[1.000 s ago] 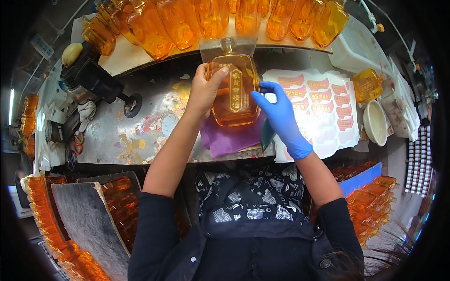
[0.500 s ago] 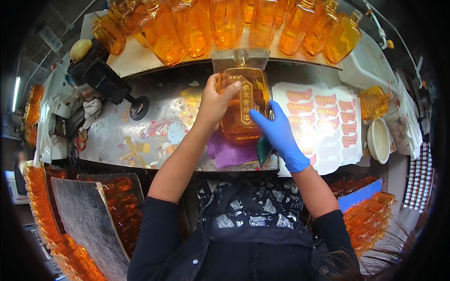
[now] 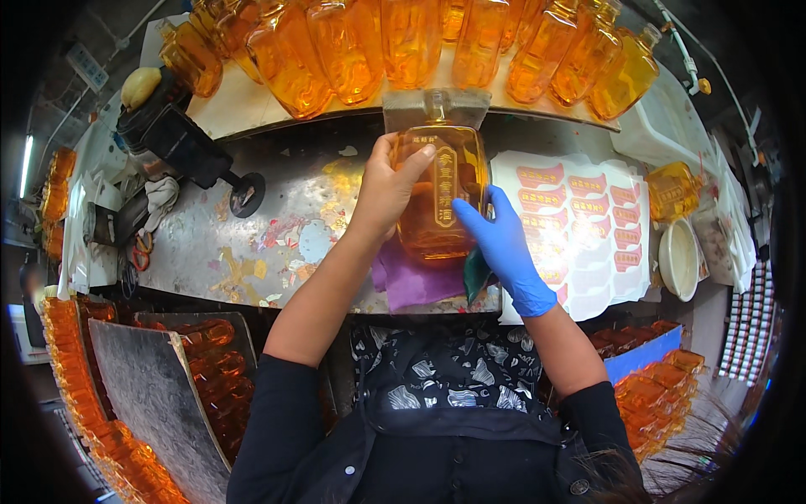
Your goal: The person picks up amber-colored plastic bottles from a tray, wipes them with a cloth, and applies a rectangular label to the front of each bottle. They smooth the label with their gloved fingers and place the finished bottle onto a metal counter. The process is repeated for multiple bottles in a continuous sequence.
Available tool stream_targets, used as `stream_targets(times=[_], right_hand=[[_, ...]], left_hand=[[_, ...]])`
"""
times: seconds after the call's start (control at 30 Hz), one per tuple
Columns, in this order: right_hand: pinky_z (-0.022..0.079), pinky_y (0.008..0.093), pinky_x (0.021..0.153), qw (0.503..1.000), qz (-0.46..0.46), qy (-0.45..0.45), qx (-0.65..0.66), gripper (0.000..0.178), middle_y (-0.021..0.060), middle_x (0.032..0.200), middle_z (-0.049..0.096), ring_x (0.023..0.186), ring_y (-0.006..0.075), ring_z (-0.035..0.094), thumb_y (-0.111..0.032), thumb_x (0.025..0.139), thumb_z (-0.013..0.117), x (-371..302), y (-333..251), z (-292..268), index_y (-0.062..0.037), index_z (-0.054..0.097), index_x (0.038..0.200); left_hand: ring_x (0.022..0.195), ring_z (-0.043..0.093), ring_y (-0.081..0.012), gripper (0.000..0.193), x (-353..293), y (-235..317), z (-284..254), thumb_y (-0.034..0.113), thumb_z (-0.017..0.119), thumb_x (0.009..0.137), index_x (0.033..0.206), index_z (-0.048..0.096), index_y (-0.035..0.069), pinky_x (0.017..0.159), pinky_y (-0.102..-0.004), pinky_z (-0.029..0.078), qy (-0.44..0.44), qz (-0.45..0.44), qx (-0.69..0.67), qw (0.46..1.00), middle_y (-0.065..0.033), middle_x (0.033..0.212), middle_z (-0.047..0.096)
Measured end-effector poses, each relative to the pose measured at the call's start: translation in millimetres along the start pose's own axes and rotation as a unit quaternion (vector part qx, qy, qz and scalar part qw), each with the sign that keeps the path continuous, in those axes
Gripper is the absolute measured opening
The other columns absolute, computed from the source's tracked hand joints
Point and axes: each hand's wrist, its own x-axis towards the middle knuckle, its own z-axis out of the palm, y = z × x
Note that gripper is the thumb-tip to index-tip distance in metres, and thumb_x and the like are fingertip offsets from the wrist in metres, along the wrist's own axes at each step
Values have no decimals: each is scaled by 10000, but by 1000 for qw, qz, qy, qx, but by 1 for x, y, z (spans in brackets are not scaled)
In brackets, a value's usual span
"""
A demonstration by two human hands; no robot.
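An amber glass bottle [image 3: 422, 220] with a gold-edged label on its front is held between both my hands over the bench. My bare left hand [image 3: 391, 178] grips its left side, the thumb lying on the glass beside the label's top. On the right side is my right hand [image 3: 502, 239] in a blue glove, its thumb against the label's lower part and its fingers around the bottle's edge. Beneath the bottle lie a purple cloth [image 3: 413, 281] and a dark green cloth [image 3: 477, 274]. Sheets of pink and red label decals [image 3: 579, 223] lie right of my gloved hand.
Amber bottles [image 3: 348, 50] line a wooden board [image 3: 243, 113] at the back. A black device with a round foot [image 3: 247, 195] and red-handled scissors [image 3: 141, 252] are at left. A white bowl [image 3: 678, 260] and another labelled bottle [image 3: 673, 191] are at right. Stacked bottles [image 3: 659, 399] flank me.
Both hands keep the same hold on the bottle. The whole view has shifted slightly; otherwise little differs.
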Motion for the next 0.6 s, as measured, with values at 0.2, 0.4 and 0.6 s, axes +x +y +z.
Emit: stream_targets(times=[0.2, 0.4, 0.6], right_hand=[[457, 303, 719, 1000, 6, -3, 1, 598, 120, 918, 562, 798, 169, 522, -441, 793, 732, 1, 0, 0, 42, 518, 1072], [461, 294, 716, 1000, -1, -5, 4, 604, 115, 909, 570, 793, 161, 529, -438, 795, 732, 0, -4, 0, 46, 518, 1085], [461, 287, 703, 1000, 7, -11, 8, 591, 107, 897, 570, 776, 150, 529, -440, 793, 734, 0, -6, 0, 35, 519, 1072]], left_hand=[[965, 591, -135, 436, 1, -2, -1, 236, 683, 877, 1192, 454, 41, 746, -288, 523, -4, 18, 2, 1000, -70, 1112, 589], [961, 596, -131, 412, 0, -1, 0, 220, 672, 887, 1186, 457, 35, 751, -281, 524, -8, 19, -14, 1000, -68, 1108, 591], [973, 594, -129, 414, 0, -1, -1, 221, 670, 888, 1187, 455, 31, 758, -278, 528, -10, 19, -20, 1000, -68, 1105, 591]])
